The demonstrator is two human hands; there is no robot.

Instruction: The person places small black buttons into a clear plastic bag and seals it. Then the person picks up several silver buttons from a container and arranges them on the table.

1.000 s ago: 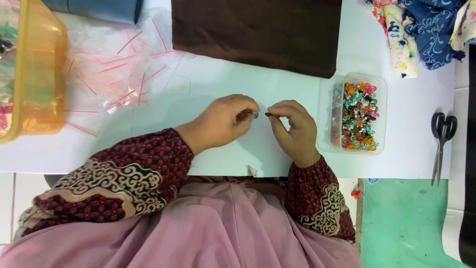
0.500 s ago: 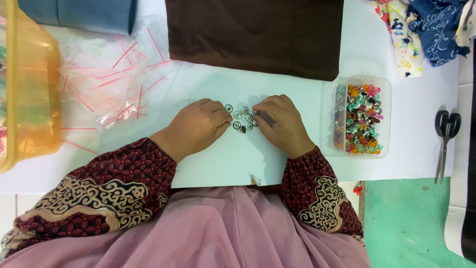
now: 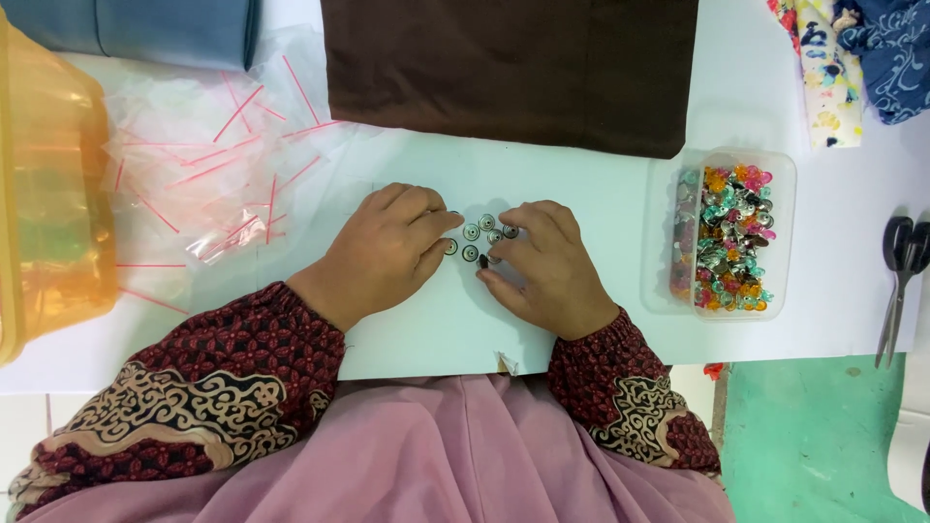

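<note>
Several small round metal buttons (image 3: pixel 478 235) lie in a cluster on a white sheet (image 3: pixel 426 334) in the middle of the table. My left hand (image 3: pixel 387 247) rests palm down just left of them, fingertips touching the nearest ones. My right hand (image 3: pixel 542 266) lies on the right side of the cluster, fingers curled over the buttons there. Neither hand lifts anything off the sheet.
A clear box of colourful buttons (image 3: pixel 728 232) stands right of my hands. Dark brown cloth (image 3: pixel 513 68) lies behind, clear bags with red strips (image 3: pixel 213 174) to the left, an orange tub (image 3: pixel 48 194) far left, scissors (image 3: pixel 901 281) far right, patterned cloths (image 3: pixel 852 58) at back right.
My hands were pinched together over one small piece a second ago. They have since lowered and spread, and several buttons now lie between the fingertips on the sheet.
</note>
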